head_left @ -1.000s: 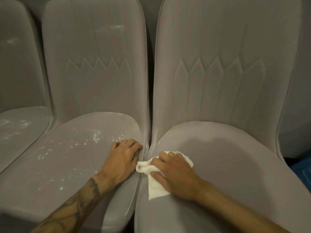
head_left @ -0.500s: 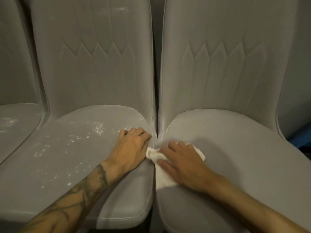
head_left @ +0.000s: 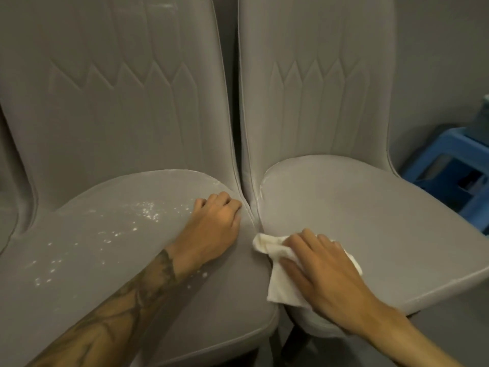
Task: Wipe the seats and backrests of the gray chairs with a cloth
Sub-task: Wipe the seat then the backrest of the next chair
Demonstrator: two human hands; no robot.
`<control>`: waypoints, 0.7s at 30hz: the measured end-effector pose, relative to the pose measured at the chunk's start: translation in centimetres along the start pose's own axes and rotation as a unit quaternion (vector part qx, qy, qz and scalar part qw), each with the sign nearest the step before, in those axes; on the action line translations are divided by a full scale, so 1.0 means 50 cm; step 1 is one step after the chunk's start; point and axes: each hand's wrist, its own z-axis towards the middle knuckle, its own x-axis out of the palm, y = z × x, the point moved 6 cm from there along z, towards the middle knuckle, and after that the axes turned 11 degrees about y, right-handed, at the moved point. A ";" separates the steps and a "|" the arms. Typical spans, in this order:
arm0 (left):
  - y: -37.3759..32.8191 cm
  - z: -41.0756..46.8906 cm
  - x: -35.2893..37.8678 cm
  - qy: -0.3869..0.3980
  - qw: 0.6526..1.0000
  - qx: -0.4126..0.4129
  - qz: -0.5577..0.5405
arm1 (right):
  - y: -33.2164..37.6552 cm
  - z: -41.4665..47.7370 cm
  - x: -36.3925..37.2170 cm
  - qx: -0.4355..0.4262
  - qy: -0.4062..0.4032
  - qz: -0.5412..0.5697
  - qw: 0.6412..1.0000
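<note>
indoor room, kind unclear: padded gray chairs (head_left: 119,115) in a row, gray wall (head_left: 436,62), blue stool (head_left: 455,139).

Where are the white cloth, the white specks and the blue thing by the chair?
white cloth (head_left: 279,290), head view, its loose lower corner.
white specks (head_left: 148,211), head view, the thickest patch on the left chair seat (head_left: 79,274).
blue thing (head_left: 449,140), head view, its top edge at the far right.
</note>
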 end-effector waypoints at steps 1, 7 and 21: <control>0.009 -0.005 -0.005 0.001 1.000 0.009 -0.014 | 0.010 0.013 -0.002 0.023 -0.007 0.020 1.000; 0.155 -0.067 -0.039 0.035 0.998 -0.042 -0.038 | 0.103 0.211 0.020 0.188 -0.040 0.055 0.980; 0.531 -0.206 -0.125 0.088 0.991 -0.098 0.035 | 0.137 0.353 0.051 0.259 -0.005 -0.059 0.964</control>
